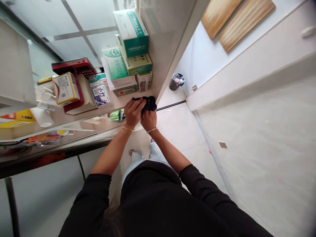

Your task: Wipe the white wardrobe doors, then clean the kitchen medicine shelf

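Note:
A bunched black cloth (149, 103) is at the right end of the shelf, close to the upright side panel. My left hand (133, 112) grips it from the left with bent fingers. Just beside it, my right hand (148, 120) is closed on the cloth's lower edge, its fingertips partly hidden. Behind the cloth stand stacked medicine boxes: a green and white box (135, 36) on top, a yellow-green box (138, 65) under it and a small pale box (144, 82) lowest. A leaflet-like green and white packet (115, 65) leans to their left.
Along the shelf (108, 106) stand a dark red radio-like device (74, 66), a yellow and white box (66, 89), a blue and white box (100, 95) and white cups or rolls (43, 117). Green packets (116, 115) lie lower. A black waste bin (175, 82) is on the floor.

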A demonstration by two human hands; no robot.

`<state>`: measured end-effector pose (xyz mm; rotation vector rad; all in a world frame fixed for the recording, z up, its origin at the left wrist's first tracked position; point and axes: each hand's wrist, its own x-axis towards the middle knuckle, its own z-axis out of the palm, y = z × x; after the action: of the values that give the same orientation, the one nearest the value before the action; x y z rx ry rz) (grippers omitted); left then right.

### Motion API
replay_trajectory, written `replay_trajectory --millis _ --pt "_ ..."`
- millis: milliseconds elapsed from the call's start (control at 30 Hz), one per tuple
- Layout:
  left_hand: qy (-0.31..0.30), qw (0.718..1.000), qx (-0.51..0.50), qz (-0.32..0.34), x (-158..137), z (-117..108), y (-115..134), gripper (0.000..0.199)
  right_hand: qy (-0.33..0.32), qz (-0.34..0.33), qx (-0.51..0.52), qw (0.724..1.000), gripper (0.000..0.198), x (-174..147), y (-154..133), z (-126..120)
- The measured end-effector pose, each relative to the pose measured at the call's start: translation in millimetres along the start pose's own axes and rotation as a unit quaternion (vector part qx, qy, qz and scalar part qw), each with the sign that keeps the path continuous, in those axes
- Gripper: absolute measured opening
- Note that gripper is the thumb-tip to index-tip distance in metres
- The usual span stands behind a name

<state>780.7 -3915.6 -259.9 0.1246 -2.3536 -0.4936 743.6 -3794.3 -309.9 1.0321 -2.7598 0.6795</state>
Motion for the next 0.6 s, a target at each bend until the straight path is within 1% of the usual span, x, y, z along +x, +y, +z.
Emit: replay_trajectory --millis 67,100,167,267,333,467,533,600 --pt "-0.021 1.0 -0.01 -0.006 1.4 1.3 3.0 0.043 0.009 0.032 0.02 0.999 0.036 -0.2 -9.4 10.5" --pt "-0.026 1.0 -0.011 0.001 -1.3 -2.6 0.0 0.043 0.01 0.04 0.028 0.999 0.034 -1.0 -16.4 16.4" --pt "-0.019 1.0 0.0 0.017 -12.6 -17.8 -13.1 0.042 0.0 0.038 0.042 0.998 0.032 -4.2 -34.5 28.3" --pt "0.001 1.0 0.03 0.005 -37.7 -50.7 -42.7 0.04 -0.036 -0.017 0.063 0.997 0.031 -11.6 -70.7 44.6" --pt "0.004 0.999 0.047 -0.009 -54.7 -72.6 -63.8 0.039 -0.06 -0.054 0.076 0.994 0.033 -16.5 -98.1 53.7" --pt "0.009 0.997 0.074 -0.021 -82.9 -109.5 -102.1 0.039 -0.111 -0.085 0.081 0.987 0.04 -22.9 -150.7 67.4" --pt "0.022 0.995 0.088 -0.042 -94.8 -125.2 -117.4 0.037 -0.122 -0.109 0.084 0.983 0.044 -25.0 -171.8 70.8" --pt "0.025 0.993 0.097 -0.07 -104.6 -138.0 -127.7 0.034 -0.12 -0.135 0.089 0.98 0.049 -27.0 -185.8 70.7"
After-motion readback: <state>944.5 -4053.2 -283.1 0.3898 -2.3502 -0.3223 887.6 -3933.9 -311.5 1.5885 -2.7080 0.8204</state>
